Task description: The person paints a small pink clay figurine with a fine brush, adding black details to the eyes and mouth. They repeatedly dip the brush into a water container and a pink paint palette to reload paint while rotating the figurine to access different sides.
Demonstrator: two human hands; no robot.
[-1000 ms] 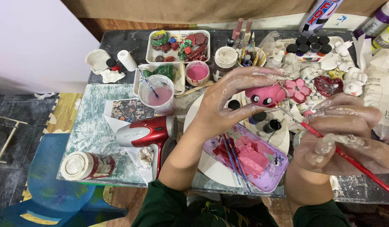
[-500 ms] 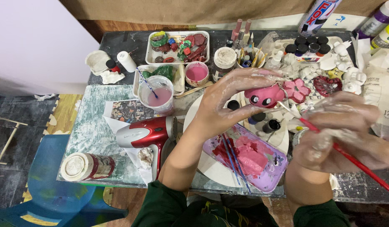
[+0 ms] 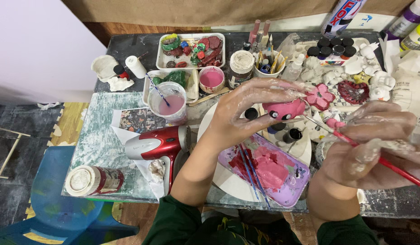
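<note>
My left hand (image 3: pixel 246 111), smeared with white, holds up a small pink figurine (image 3: pixel 285 110) with dark eyes above a round white board (image 3: pixel 305 149). My right hand (image 3: pixel 378 145), also coated in white, grips a red-handled paintbrush (image 3: pixel 373 156) whose tip points at the figurine's right side. Below the hands lies a purple tray (image 3: pixel 294 186) of pink and red paint with thin brushes resting in it.
A red hair dryer (image 3: pixel 158 143) lies left of the tray, next to a cup of pink water (image 3: pixel 169 104) and a lying jar (image 3: pixel 94 180). White trays of painted pieces (image 3: pixel 192 47), small paint pots, a spray can (image 3: pixel 344 16) and unpainted white figures (image 3: pixel 378 84) crowd the back.
The figurine has turned slightly in my left hand and my right hand has shifted the brush a little nearer to it. Nothing else has moved.
</note>
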